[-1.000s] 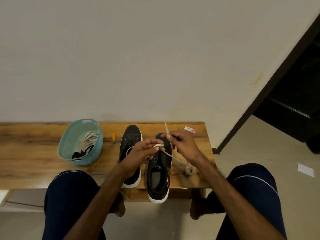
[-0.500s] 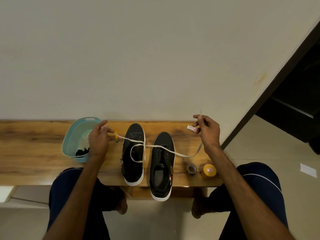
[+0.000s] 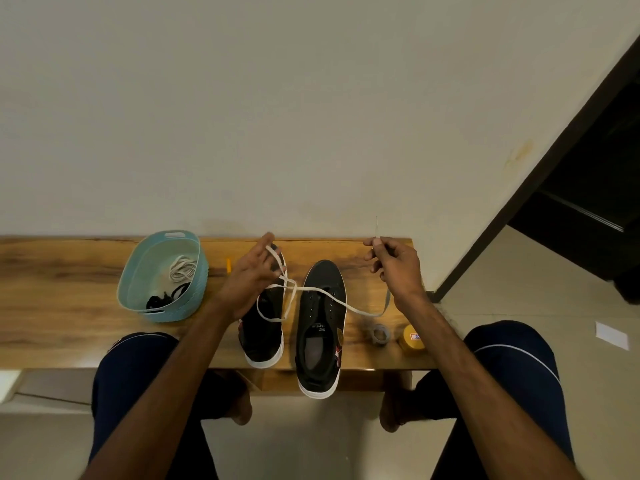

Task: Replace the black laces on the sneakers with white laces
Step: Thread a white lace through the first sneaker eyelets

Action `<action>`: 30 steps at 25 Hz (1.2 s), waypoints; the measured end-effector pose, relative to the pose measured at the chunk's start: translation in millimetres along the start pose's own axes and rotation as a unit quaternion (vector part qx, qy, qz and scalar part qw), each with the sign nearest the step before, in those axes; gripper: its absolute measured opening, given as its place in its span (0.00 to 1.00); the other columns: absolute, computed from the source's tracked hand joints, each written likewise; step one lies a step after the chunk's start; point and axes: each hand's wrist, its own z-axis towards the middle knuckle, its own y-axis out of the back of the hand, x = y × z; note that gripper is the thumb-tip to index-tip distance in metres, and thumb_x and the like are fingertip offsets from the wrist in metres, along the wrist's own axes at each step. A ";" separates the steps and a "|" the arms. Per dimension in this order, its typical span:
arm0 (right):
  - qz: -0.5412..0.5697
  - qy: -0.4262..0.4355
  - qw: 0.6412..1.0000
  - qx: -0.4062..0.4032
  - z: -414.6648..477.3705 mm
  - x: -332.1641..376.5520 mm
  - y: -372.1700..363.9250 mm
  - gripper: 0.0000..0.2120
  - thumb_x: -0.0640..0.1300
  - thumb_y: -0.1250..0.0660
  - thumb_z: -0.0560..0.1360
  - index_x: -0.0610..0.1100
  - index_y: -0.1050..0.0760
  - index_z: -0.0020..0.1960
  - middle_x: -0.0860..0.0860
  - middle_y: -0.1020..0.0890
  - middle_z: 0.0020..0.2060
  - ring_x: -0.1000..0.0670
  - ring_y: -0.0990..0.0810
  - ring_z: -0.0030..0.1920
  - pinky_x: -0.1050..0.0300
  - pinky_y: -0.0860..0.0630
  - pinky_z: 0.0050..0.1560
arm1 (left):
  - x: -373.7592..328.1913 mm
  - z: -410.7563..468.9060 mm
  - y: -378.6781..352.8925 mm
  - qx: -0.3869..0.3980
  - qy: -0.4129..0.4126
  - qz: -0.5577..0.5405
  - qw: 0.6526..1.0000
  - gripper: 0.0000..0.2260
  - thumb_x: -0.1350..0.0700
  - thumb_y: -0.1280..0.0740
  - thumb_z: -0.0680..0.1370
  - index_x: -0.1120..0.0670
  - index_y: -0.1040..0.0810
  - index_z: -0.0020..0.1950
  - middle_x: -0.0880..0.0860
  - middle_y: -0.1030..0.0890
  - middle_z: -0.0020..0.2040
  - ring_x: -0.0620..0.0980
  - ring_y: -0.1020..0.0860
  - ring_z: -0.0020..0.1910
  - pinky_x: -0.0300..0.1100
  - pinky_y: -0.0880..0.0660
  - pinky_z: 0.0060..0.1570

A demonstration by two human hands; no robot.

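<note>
Two black sneakers with white soles stand side by side on the wooden bench (image 3: pixel 69 299), the left sneaker (image 3: pixel 263 330) partly under my hand, the right sneaker (image 3: pixel 320 327) in full view and unlaced. A white lace (image 3: pixel 332 299) runs across the right sneaker's front eyelets. My left hand (image 3: pixel 254 275) holds one end of the lace above the left sneaker, where it crosses and loops. My right hand (image 3: pixel 393 265) pinches the other end near the bench's far right corner.
A light blue basket (image 3: pixel 138 271) at the left holds a coiled white lace (image 3: pixel 181 268) and black laces (image 3: pixel 166 297). A grey tape roll (image 3: pixel 380 334) and a yellow lid (image 3: pixel 412 337) lie right of the sneakers. A yellow pencil (image 3: pixel 228 265) lies behind. My knees flank the bench.
My left hand has moved right from the basket to above the left sneaker, carrying its lace end. The lace now crosses itself in a loop. My right hand barely moved.
</note>
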 end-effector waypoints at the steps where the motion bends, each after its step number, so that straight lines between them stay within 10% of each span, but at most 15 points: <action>1: -0.004 0.001 1.000 0.003 -0.3 0.4 -0.6 0.12 0.42 0.39 0.83 0.38 0.19 0.56 0.45 0.18 0.39 0.55 0.25 0.31 0.69 0.30 0.29 | -16.3 4.9 -4.6 0.014 -0.021 0.065 0.998 0.35 0.76 0.43 0.76 0.51 0.42 0.80 0.50 0.39 0.79 0.50 0.36 0.76 0.49 0.26 0.66; 11: 0.026 -0.002 0.999 -0.023 1.6 4.0 6.0 0.12 0.42 0.39 0.83 0.39 0.18 0.55 0.45 0.17 0.39 0.53 0.24 0.33 0.67 0.29 0.30 | -210.7 29.2 -106.2 0.132 -0.298 0.226 0.918 0.24 0.68 0.39 0.80 0.56 0.33 0.76 0.49 0.30 0.74 0.46 0.27 0.70 0.53 0.23 0.62; 30: 0.048 -0.006 0.997 -0.055 9.7 2.3 12.4 0.12 0.44 0.39 0.83 0.42 0.18 0.55 0.47 0.15 0.41 0.54 0.22 0.34 0.64 0.28 0.31 | -177.6 53.5 -183.5 0.239 -0.318 0.317 0.861 0.34 0.78 0.46 0.69 0.61 0.33 0.75 0.56 0.32 0.76 0.52 0.34 0.75 0.34 0.29 0.64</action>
